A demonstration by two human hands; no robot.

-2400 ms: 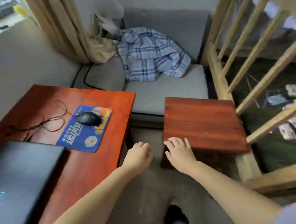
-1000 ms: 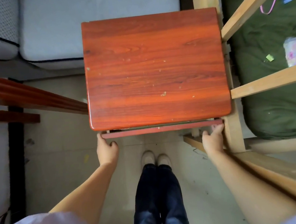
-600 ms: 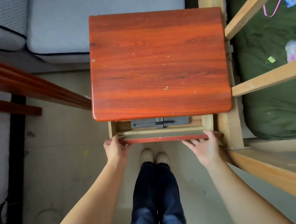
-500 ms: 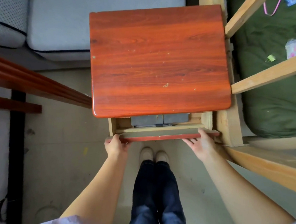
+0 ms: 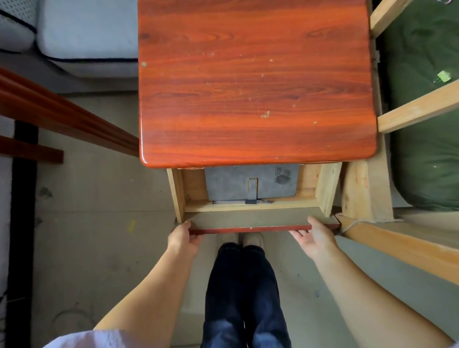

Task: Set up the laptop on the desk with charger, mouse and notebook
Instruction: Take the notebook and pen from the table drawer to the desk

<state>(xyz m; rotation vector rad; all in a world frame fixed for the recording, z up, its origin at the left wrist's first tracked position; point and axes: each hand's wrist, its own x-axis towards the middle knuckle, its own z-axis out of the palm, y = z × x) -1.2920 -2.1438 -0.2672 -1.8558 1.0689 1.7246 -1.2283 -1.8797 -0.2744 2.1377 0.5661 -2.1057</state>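
Observation:
I look straight down on a small red wooden cabinet (image 5: 253, 71). Its drawer (image 5: 250, 221) stands pulled out below the top's front edge. Inside lies a grey notebook (image 5: 232, 184) with a brass clasp, partly hidden under the cabinet top, and a pen (image 5: 241, 201) rests along its near edge. My left hand (image 5: 182, 238) grips the left end of the red drawer front. My right hand (image 5: 312, 234) holds the right end from below, fingers curled under the front. Laptop, charger and mouse are out of view.
The red desk's edge and rail (image 5: 41, 105) slant across the left. A grey sofa cushion (image 5: 85, 34) lies at the top left. A pale wooden bed frame (image 5: 419, 103) with green bedding (image 5: 433, 159) stands on the right. My legs (image 5: 242, 295) are below the drawer.
Both hands went from resting near the cabinet to its drawer front and pulled it toward me. The drawer has slid further out, uncovering more of the grey notebook and the pen.

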